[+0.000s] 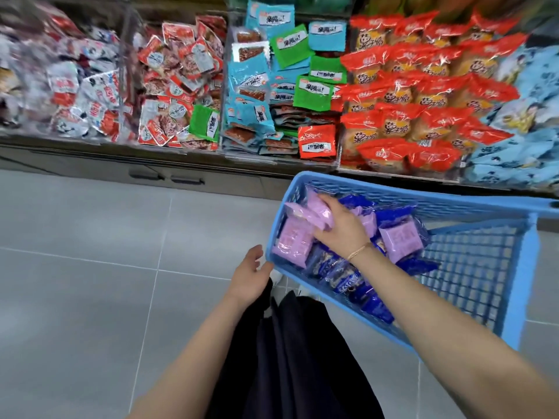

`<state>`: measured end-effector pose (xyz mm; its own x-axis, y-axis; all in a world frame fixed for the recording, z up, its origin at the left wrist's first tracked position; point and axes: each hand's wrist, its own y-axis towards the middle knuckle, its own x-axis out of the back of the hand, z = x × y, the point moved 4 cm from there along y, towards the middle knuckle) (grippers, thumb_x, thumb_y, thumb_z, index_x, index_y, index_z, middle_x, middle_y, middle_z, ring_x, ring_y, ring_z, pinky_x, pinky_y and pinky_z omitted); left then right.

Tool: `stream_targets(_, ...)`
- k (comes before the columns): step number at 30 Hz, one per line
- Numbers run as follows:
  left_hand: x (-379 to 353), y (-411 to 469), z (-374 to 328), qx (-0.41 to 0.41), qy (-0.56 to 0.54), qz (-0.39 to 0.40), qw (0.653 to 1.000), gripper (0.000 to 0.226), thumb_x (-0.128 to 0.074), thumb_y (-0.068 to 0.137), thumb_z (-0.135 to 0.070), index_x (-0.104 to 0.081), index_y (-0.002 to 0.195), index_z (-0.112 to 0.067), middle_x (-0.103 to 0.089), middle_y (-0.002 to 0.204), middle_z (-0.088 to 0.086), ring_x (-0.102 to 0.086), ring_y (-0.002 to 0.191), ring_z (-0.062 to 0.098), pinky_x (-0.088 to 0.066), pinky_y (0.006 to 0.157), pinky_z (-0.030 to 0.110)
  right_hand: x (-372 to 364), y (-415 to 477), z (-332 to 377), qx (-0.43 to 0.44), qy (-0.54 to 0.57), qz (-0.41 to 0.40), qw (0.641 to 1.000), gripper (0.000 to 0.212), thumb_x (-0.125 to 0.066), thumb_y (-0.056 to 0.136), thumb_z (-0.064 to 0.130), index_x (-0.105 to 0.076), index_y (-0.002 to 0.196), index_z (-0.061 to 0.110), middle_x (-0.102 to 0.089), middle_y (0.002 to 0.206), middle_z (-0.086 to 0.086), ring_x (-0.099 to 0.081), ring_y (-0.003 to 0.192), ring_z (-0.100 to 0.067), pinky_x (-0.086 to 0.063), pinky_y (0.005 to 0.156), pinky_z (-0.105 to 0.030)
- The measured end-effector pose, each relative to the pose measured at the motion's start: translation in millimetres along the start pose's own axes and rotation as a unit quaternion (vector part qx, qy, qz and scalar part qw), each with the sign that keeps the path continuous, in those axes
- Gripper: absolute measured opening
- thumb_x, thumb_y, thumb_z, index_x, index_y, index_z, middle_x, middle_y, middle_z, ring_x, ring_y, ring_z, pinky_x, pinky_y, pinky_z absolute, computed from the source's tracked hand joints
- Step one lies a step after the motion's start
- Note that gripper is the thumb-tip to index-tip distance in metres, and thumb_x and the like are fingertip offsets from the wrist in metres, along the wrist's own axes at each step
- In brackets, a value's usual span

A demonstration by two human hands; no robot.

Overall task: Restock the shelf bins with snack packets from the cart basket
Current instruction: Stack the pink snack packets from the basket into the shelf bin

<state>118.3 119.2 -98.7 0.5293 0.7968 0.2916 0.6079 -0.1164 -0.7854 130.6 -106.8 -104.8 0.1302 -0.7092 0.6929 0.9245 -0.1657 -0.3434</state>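
Hands at the cart basket [423,196], pick-up stage. The right hand [341,228] reaches into the basket's front left corner, fingers curled over a small bundle of purple packets [308,211] and gripping it. More purple packets and dark blue packets [348,279] lie loose beneath and beside it. The left hand [251,276] hangs just beside the basket's near corner, fingers relaxed and holding nothing; whether the thumb touches the rim cannot be told. The shelf bins [225,71] stand beyond the basket, all heaped high with red, teal, green and orange packets.

Likely hazards, as judgement: the glossy wrappers may slide over one another, so a packet gripped only from above could slip out of the bundle on the lift. The basket appears unsteadied, so a tug against its wall may shift it. No bin of purple stock shows here, and the bins in view are brimful; packets added there could spill forward onto the tiled floor [90,237] or be misfiled.
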Motion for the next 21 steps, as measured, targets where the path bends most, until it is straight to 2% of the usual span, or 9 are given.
stream_targets(1,1.6,-3.8,-7.0,-0.018,0.001,-0.012,1.000,0.050,-0.056,0.095,-0.021,-0.038,0.141,-0.014,-0.048,0.135,-0.001,-0.050,0.120,0.019,-0.037,0.097,0.024,6.5,-9.8,0.7,-0.055,0.104,-0.003,0.993,0.066,-0.069,0.078,0.022,-0.038,0.137,0.019,-0.059,0.124,-0.004,-0.060,0.101,-0.022,-0.047,0.085,-0.030)
stream_targets(4,3.4,-19.8,-37.7,-0.080,-0.029,-0.017,0.996,0.043,-0.058,0.094,-0.025,-0.045,0.134,-0.019,-0.053,0.127,-0.009,-0.051,0.114,0.006,-0.034,0.093,0.017,19.4,-42.9,7.0,-0.170,0.355,0.030,0.919,0.038,-0.065,0.082,0.013,-0.053,0.118,0.020,-0.065,0.105,0.005,-0.063,0.092,-0.009,-0.048,0.094,-0.039)
stream_targets(6,0.7,-34.0,-60.6,-0.119,-0.057,0.015,0.991,0.029,-0.060,0.093,-0.027,-0.050,0.120,-0.029,-0.057,0.109,-0.024,-0.054,0.097,-0.017,-0.037,0.084,0.008,24.6,-65.0,13.9,-0.225,0.454,0.064,0.860,0.036,-0.066,0.082,0.012,-0.052,0.112,0.026,-0.060,0.099,0.017,-0.061,0.086,0.001,-0.052,0.083,-0.032)
stream_targets(7,-2.0,-41.0,-71.2,-0.136,-0.068,0.039,0.988,0.020,-0.061,0.093,-0.025,-0.054,0.110,-0.032,-0.059,0.101,-0.028,-0.056,0.087,-0.021,-0.039,0.076,0.003,27.4,-73.0,16.8,-0.244,0.472,0.073,0.844,0.042,-0.068,0.080,0.015,-0.050,0.118,0.024,-0.057,0.101,0.018,-0.060,0.087,0.000,-0.051,0.079,-0.029)
stream_targets(8,-5.1,-47.1,-80.4,-0.150,-0.077,0.063,0.984,0.013,-0.060,0.093,-0.022,-0.058,0.102,-0.031,-0.064,0.091,-0.026,-0.059,0.079,-0.019,-0.041,0.070,0.002,31.0,-80.4,20.1,-0.254,0.473,0.079,0.840,0.046,-0.071,0.078,0.020,-0.051,0.119,0.019,-0.055,0.104,0.014,-0.060,0.089,-0.004,-0.049,0.077,-0.027)
stream_targets(10,-8.7,-56.7,-91.7,-0.151,-0.091,0.097,0.979,0.008,-0.060,0.093,-0.019,-0.064,0.090,-0.025,-0.071,0.077,-0.015,-0.065,0.070,-0.005,-0.049,0.067,0.012,36.2,-90.3,24.1,-0.258,0.482,0.088,0.833,0.047,-0.077,0.069,0.028,-0.054,0.107,0.012,-0.061,0.101,0.006,-0.064,0.082,-0.009,-0.052,0.073,-0.025)
stream_targets(13,-3.7,-63.8,-97.2,-0.123,-0.127,0.094,0.980,0.008,-0.062,0.091,-0.018,-0.065,0.085,-0.015,-0.071,0.072,-0.006,-0.065,0.066,0.011,-0.055,0.071,0.029,46.0,-98.4,28.7,-0.232,0.527,0.058,0.816,0.036,-0.072,0.073,0.023,-0.052,0.102,0.029,-0.067,0.089,0.020,-0.065,0.079,0.004,-0.051,0.072,-0.014)
stream_targets(17,9.1,-63.9,-94.2,-0.071,-0.215,0.068,0.972,0.009,-0.059,0.093,-0.017,-0.062,0.090,-0.008,-0.070,0.081,0.006,-0.067,0.069,0.017,-0.060,0.066,0.032,53.0,-102.7,30.2,-0.229,0.606,0.032,0.761,0.036,-0.058,0.083,-0.006,-0.058,0.111,0.016,-0.073,0.097,-0.002,-0.070,0.086,-0.016,-0.056,0.069,-0.025)
stream_targets(21,21.9,-62.1,-89.1,-0.035,-0.307,0.078,0.948,0.007,-0.056,0.094,-0.011,-0.060,0.096,-0.006,-0.071,0.091,0.010,-0.069,0.079,0.022,-0.059,0.064,0.028,59.5,-102.5,33.5,-0.235,0.614,0.016,0.753,0.035,-0.049,0.085,-0.013,-0.060,0.106,0.013,-0.073,0.097,-0.005,-0.070,0.088,-0.021,-0.056,0.065,-0.027)
